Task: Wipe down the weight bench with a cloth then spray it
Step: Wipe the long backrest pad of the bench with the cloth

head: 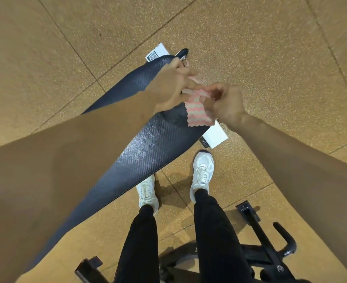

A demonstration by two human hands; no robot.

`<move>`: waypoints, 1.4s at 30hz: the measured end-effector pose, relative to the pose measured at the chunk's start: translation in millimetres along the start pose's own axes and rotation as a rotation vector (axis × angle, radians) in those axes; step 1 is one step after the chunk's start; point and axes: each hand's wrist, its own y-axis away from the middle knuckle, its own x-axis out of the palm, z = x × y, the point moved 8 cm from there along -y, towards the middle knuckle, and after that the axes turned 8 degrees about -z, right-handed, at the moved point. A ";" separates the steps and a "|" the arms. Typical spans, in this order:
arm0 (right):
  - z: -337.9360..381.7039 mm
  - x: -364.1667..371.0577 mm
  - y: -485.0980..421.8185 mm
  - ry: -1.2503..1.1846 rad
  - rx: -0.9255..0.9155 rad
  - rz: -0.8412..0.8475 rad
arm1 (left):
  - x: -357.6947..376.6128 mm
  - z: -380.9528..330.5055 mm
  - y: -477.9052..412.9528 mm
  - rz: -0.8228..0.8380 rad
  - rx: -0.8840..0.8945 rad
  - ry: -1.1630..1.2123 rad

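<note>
Head view: both hands (169, 84) (223, 103) pinch cloth (198, 111) above bench (148, 144).

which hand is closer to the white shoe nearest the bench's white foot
Right. The right hand holds the cloth above and slightly right of that shoe; the left hand is farther up-left, over the bench pad.

cloth (197, 111) above bench (148, 144) (between both hands), shoes (202, 172) beside bench
</note>
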 end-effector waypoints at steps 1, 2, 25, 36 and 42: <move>2.1 0.3 -0.7 0.005 -0.013 -0.022 | -2.4 1.3 0.1 -0.015 0.018 -0.015; 4.4 1.6 -0.4 0.025 -0.035 -0.035 | -2.7 2.1 2.1 -0.028 0.025 -0.026; 29.8 131.3 102.6 0.926 -0.713 0.206 | 6.7 37.9 223.5 -0.731 -0.598 0.047; -35.0 191.0 209.0 0.756 -0.703 0.535 | 62.9 17.8 331.0 -0.336 -0.690 0.220; -68.0 108.3 264.2 0.721 -0.431 0.444 | 81.2 -62.2 347.8 -0.163 -0.603 0.531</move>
